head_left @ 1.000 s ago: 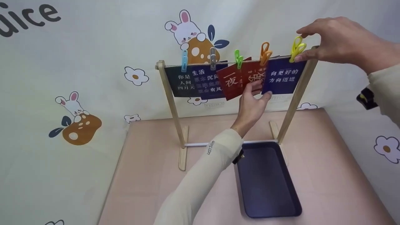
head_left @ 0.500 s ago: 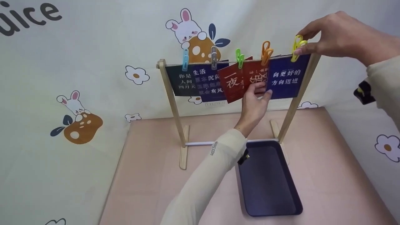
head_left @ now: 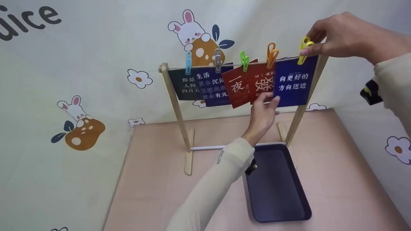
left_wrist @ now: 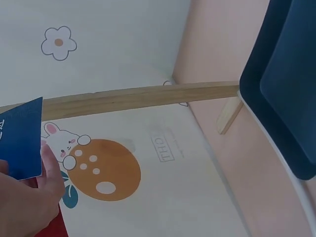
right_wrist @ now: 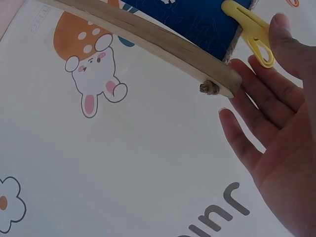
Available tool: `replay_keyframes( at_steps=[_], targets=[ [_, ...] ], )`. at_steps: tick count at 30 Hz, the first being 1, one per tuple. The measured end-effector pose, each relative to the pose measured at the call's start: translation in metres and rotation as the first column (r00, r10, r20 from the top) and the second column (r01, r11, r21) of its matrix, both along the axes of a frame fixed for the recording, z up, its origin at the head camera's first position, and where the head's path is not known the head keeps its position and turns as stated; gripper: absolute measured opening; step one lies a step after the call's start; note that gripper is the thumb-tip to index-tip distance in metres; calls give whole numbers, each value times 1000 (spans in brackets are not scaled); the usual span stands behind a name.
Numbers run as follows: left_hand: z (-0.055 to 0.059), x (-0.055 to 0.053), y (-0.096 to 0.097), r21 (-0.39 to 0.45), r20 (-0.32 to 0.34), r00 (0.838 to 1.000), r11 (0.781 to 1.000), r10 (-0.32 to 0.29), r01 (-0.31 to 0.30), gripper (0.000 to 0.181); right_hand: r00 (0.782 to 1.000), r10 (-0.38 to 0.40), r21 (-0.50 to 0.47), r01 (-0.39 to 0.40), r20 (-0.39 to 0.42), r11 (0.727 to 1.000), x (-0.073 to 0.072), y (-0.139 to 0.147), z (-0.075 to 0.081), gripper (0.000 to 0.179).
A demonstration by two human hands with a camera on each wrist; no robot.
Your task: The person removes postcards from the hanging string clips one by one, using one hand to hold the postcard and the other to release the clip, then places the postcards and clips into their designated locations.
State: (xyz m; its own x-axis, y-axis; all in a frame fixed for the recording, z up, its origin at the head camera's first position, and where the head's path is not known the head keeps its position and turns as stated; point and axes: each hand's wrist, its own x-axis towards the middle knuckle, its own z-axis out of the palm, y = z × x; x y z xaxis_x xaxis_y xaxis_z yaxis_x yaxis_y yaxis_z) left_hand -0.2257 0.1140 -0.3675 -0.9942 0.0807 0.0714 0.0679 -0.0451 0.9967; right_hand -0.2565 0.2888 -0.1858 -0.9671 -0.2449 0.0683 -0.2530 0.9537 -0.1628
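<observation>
My left hand (head_left: 261, 117) pinches the lower left edge of a dark blue card (head_left: 293, 81) with white characters, thumb in front and fingers behind. At the card's top right corner, my right hand (head_left: 350, 38) pinches the handles of a yellow clothespin (head_left: 303, 51) between thumb and index finger. The clothespin sits on the twine at the card's top edge; in the right wrist view, the other fingers (right_wrist: 266, 103) extend past the wooden post. Just left of the blue card hangs a red card (head_left: 261, 80) under an orange clothespin (head_left: 272, 56).
A wooden stand (head_left: 176, 109) carries the twine. Farther left hang a second red card (head_left: 237, 85) under a green clothespin (head_left: 244, 61), another blue card (head_left: 218, 96) and a dark green card (head_left: 184, 83). A dark tray (head_left: 277, 186) lies on the pink table (head_left: 154, 199).
The blue card has slid down and slightly right with my left hand, baring more of the red card. My right thumb has moved up on the yellow clothespin, whose handles now stand closer together.
</observation>
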Motion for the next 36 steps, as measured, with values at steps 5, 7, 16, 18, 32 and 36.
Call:
replay_keyframes(
  at_steps=[5,7,16,18,32,36],
  targets=[
    [1,8,5,75,13,1000,997,15,-16,14,1000,-11,-8,11,6,1000,3,-2,2,61],
    [3,10,7,102,14,1000,994,28,-29,12,1000,-9,-12,9,4,1000,2,-1,2,58],
    [1,12,8,120,23,997,990,77,-80,10,999,3,-25,-3,-37,1000,2,-4,6,46],
    [0,13,8,114,20,996,990,82,-83,10,999,5,-30,-7,-44,1000,4,-5,6,44],
    [0,21,10,108,49,995,990,88,-93,10,993,0,-72,-8,-115,997,10,-6,5,38],
    [0,24,12,136,65,995,987,71,-80,10,990,1,-80,-12,-138,997,12,-4,5,35]
  ],
)
